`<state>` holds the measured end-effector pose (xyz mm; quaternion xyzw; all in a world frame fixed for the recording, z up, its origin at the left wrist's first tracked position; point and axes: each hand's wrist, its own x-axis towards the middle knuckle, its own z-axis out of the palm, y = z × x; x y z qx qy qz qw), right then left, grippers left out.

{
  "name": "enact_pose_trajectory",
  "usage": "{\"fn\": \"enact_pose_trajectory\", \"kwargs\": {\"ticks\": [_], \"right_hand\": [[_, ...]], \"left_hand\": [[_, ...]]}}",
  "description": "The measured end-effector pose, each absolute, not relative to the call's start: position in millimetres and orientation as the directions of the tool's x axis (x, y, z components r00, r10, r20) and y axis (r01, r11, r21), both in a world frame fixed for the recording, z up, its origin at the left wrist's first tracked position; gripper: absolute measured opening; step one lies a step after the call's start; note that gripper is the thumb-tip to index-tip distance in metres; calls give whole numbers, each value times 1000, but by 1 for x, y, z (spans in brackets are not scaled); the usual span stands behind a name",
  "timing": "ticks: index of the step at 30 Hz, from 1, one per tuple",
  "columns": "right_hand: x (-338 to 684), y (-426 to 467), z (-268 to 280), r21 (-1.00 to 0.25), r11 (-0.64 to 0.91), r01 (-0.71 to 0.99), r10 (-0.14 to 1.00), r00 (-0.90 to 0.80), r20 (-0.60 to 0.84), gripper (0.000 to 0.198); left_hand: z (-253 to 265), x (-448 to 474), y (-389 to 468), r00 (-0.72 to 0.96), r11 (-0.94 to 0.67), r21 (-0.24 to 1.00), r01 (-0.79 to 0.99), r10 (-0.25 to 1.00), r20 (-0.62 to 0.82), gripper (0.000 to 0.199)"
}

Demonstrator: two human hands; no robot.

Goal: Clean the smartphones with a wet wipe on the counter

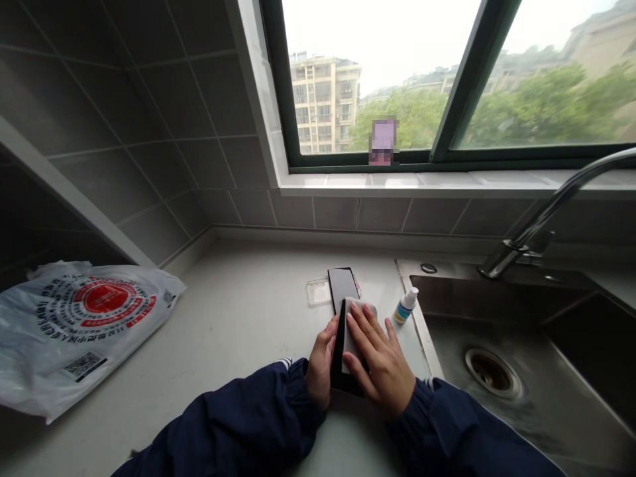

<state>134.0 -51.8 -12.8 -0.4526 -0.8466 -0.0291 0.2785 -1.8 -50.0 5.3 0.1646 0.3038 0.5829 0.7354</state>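
Observation:
My left hand (322, 361) grips the left edge of a flat black touchscreen device (338, 351), a phone or small tablet, tilted above the counter. A pale grey cloth (353, 344) covers much of its face. My right hand (377, 358) presses that cloth down, fingers spread across it. Just beyond lies a dark phone (342, 283), partly hidden by the device. A clear phone case (318, 292) is at its left. To the right stands a small white bottle (406, 305) with a blue and yellow label, close to the sink's edge.
A steel sink (536, 331) with a chrome faucet (527, 225) takes up the right side. On the left, a white plastic bag (89, 324) with red print rests on the pale counter (238, 318). A window (397, 79) and tiled wall are behind.

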Motion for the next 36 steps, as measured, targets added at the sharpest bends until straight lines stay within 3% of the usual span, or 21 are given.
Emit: {"fn": "enact_pose_trajectory", "kwargs": {"ticks": [4,10,15,22,36], "right_hand": [[133,-55,-12,-149,683,715,682,-551,481,60],[130,-62,-4,-104,802,588,571,-704,423,54],[130,-60,-6,-96,782,616,591,-683,429,55],[131,-57,-15,-103,645,757,703,-536,467,60],[131,-55,-21,-112,624,774,727,-522,447,67]], "left_hand": [[12,-5,-43,80,238,573,-785,955,-287,38],[24,-11,-33,224,287,494,-821,957,-184,60],[21,-12,-31,259,312,491,-813,950,-173,64],[11,-11,-34,291,329,483,-811,944,-154,58],[3,-16,-25,339,400,484,-778,916,-213,62]]}}
